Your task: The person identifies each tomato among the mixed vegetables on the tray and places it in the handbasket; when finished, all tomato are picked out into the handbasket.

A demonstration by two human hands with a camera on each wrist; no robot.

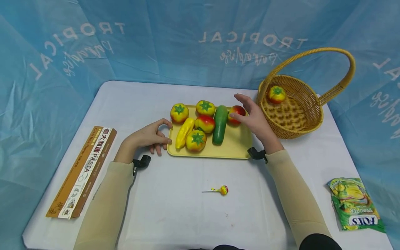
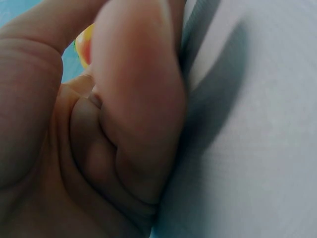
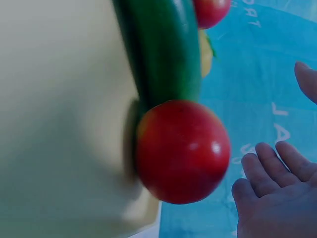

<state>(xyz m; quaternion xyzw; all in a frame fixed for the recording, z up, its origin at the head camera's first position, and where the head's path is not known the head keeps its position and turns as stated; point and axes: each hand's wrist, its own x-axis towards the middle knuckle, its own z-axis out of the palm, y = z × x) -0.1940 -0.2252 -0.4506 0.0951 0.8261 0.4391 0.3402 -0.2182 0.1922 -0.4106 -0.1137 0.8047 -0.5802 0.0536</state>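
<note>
A yellow tray (image 1: 232,147) carries a red round fruit (image 1: 236,110), a green cucumber (image 1: 220,125), a yellow banana (image 1: 184,133) and several red-and-yellow fruits with green leafy tops, one of them a leafy-topped fruit (image 1: 196,141) near the front rim. My right hand (image 1: 254,119) is spread by the red fruit at the tray's right end, thumb and fingers apart; in the right wrist view a gap shows between palm and fruit. My left hand (image 1: 147,136) is at the tray's left edge, index and thumb tips right at the rim, other fingers loosely bent below.
A wicker basket (image 1: 293,119) with a tall handle stands at the back right, holding one leafy-topped fruit (image 1: 276,94). In front of the tray lies a lollipop (image 1: 223,190). A pasta box (image 1: 82,172) lies at left, a green candy bag (image 1: 355,204) at right.
</note>
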